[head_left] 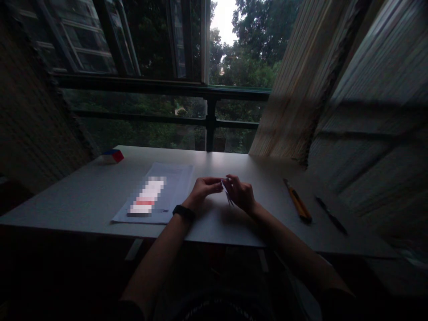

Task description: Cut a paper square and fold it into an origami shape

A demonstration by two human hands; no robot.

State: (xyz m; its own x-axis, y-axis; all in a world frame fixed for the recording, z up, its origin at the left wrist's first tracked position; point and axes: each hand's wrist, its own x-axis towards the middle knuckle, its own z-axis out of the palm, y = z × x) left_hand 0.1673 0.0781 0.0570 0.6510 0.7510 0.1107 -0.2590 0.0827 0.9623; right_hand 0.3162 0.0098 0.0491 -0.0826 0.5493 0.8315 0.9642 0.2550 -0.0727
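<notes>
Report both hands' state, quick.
Left hand: closed, fingertips pinching a small white piece, apparently paper.
Right hand: closed, fingers on the same piece.

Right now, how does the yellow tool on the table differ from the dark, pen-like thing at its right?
The yellow tool is yellow-orange with darker ends; the pen-like thing looks mostly dark. The yellow tool is broader than the slim pen-like thing. The yellow tool lies nearer the right hand than the pen-like thing. Both are long and slant similarly on the table.
</notes>
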